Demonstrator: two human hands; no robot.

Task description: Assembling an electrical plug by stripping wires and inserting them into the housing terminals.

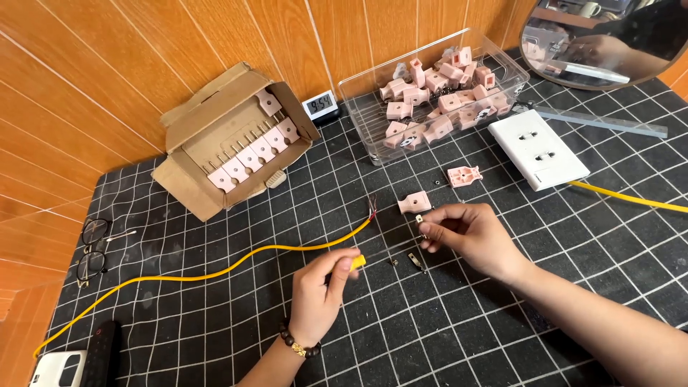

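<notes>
Near the middle of the mat (502, 337), the right hand (469, 233) pinches a small metal prong (421, 223) upright in nearly closed fingertips, just right of the left hand (322, 294), fisted around a yellow-handled screwdriver (356, 261) pointing toward it.

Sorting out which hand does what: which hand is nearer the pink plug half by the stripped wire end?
Right. The right hand sits just right of and below the plug half; the left hand is further down, gripping a yellow handle.
</notes>
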